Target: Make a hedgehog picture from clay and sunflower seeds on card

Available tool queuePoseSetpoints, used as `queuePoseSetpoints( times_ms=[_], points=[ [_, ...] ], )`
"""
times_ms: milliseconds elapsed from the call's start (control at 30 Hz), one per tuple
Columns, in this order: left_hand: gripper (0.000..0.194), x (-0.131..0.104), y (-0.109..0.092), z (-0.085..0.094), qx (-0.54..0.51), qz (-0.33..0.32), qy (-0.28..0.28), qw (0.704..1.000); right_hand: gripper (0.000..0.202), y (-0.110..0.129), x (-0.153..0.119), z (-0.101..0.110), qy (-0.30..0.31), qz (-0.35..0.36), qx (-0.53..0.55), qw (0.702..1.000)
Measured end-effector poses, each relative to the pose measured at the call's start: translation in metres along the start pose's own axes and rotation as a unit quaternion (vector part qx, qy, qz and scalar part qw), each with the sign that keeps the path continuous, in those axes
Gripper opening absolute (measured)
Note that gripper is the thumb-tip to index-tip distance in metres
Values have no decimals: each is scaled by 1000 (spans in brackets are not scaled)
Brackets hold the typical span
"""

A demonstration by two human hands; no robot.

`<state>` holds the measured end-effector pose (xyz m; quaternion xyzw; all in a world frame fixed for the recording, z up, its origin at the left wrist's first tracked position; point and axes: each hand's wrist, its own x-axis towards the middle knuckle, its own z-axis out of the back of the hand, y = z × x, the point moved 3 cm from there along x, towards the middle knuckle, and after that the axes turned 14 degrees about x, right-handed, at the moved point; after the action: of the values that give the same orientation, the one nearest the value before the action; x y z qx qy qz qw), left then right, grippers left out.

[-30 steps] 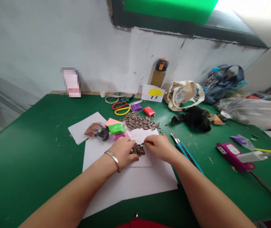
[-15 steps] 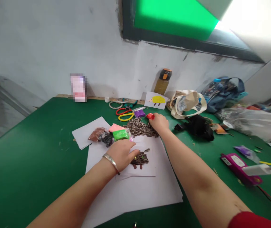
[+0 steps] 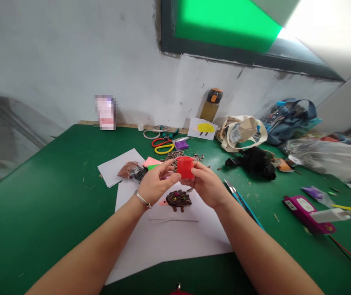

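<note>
Red packet [image 3: 185, 168] pinched in right hand [image 3: 209, 185], left hand [image 3: 156, 183] at its other side, grip there unclear, seed-covered hedgehog [image 3: 179, 198] on paper [image 3: 169, 241] just below both hands

Before me spread a green table [image 3: 55, 180]. White paper sheets [image 3: 175, 241] lay at its near middle, with smaller white sheets [image 3: 106, 169] by their upper left corner. Beyond them I saw sunflower seeds [image 3: 175, 155] in a loose pile, a purple clay packet [image 3: 182, 145] and scissors [image 3: 164, 149] with one red and one yellow handle. A blue utility knife [image 3: 246, 207] lay just right of the paper. Farther right were a black cloth bundle [image 3: 259, 164], a cream tote bag [image 3: 244, 135] and a magenta device [image 3: 309, 213].
</note>
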<state>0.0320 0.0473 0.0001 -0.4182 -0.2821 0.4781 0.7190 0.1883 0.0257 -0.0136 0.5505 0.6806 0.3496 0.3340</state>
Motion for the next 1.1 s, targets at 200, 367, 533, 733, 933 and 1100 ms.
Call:
queuePoseSetpoints(
  times_ms=[200,367,533,733,933,1100],
  points=[
    [32,-1,-3,-2,-29,-38,17,999,31,-10,-9,-1,6,23,-141,990],
    [27,-2,-4,-4,108,-38,12,993,34,14,-18,6,-69,234,-389,888],
    [19,-4,-8,-13,266,-84,28,960,9,16,-21,3,21,237,-499,833],
    [21,-3,-8,-13,217,-49,49,974,13,12,-18,5,-19,153,-441,884],
    [23,-3,-6,-9,20,-35,163,986,17,-2,-16,12,42,-39,-65,996],
    [21,-3,-5,-5,-13,-40,187,982,18,1,-18,11,84,-94,-46,991]
  ],
)
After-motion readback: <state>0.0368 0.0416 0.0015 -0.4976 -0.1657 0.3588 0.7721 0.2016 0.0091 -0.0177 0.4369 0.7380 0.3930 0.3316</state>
